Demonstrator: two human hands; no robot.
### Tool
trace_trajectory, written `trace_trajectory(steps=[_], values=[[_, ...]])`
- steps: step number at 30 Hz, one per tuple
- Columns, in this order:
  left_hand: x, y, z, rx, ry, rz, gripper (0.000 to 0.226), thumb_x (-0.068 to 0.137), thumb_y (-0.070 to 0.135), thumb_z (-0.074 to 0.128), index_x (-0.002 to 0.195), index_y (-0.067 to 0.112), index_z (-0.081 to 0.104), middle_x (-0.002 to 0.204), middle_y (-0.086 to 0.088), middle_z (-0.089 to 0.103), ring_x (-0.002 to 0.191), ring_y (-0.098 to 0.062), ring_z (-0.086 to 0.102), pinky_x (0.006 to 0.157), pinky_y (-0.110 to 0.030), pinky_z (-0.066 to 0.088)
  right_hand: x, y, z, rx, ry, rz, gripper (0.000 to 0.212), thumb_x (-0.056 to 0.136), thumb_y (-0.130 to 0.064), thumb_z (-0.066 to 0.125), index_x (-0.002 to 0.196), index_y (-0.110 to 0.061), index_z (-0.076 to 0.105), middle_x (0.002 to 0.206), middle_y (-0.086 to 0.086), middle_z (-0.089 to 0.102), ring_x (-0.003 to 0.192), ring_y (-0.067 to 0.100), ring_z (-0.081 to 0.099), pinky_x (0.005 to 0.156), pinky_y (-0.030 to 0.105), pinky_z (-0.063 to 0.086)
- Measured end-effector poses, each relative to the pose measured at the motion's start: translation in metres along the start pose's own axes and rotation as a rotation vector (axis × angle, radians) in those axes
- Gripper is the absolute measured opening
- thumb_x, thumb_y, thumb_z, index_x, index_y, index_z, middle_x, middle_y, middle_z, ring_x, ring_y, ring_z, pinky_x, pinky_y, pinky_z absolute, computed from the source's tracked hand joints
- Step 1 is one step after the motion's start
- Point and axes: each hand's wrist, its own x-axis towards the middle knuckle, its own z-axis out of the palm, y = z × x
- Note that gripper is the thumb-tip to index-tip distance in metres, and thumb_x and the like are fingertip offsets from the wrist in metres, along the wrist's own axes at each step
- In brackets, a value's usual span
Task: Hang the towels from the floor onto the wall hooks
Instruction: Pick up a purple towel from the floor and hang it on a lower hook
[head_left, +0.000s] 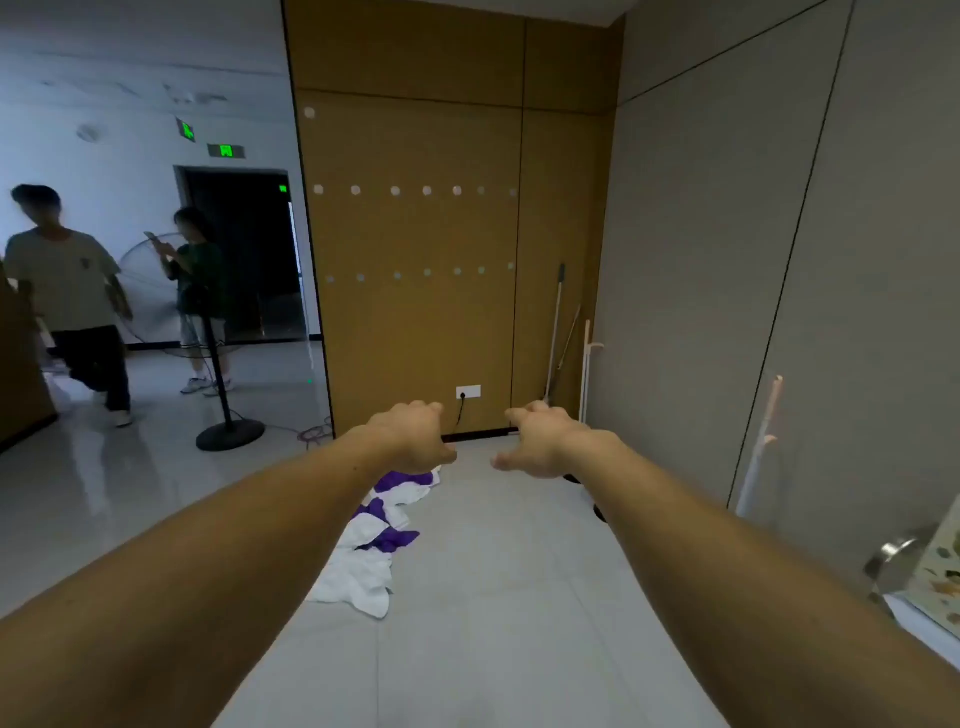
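- Ahead on the floor, left of the passage's middle, the towels (363, 561) lie in one white and purple heap; how many I cannot tell.
- Grey tiled floor (519, 597) runs between the heap and the grey wall (701, 260) on my right, up to the brown panel wall (415, 338).
- Wall hooks (427, 190) on that panel: fifteen pale round ones, seven in each of two rows and one alone above.
- My left hand (415, 436) and right hand (540, 441) reach forward, fingers loosely bent, holding nothing.
- Two people (67, 291) stand beyond the panel's left edge.
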Motion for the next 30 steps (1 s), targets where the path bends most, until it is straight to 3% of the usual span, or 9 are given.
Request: trace_trajectory(steps=[14, 30], values=[[0.174, 0.005, 0.024, -0.044, -0.041, -0.116, 0.064, 0.090, 0.040, 0.057, 0.144, 0.017, 0.032, 0.142, -0.009, 0.043, 0.121, -0.026, 0.048, 0.096, -0.036, 0.044, 0.184, 0.077, -0.016, -0.026, -0.032, -0.047, 0.079, 0.087, -0.055, 0.058, 0.151, -0.025, 0.023, 0.157, 0.007, 0.022, 0.141, 0.034, 0.025, 0.111, 0.055, 0.031], [0.427, -0.120, 0.035, -0.028, -0.057, -0.111, 0.067, 0.091, 0.041, 0.054, 0.148, 0.017, 0.028, 0.147, -0.009, 0.039, 0.127, -0.027, 0.045, 0.102, -0.040, 0.043, 0.447, 0.071, -0.010, 0.010, -0.035, 0.017, 0.080, 0.086, -0.057, 0.057, 0.151, -0.026, 0.022, 0.155, 0.007, 0.024, 0.141, 0.033, 0.026, 0.111, 0.054, 0.033]])
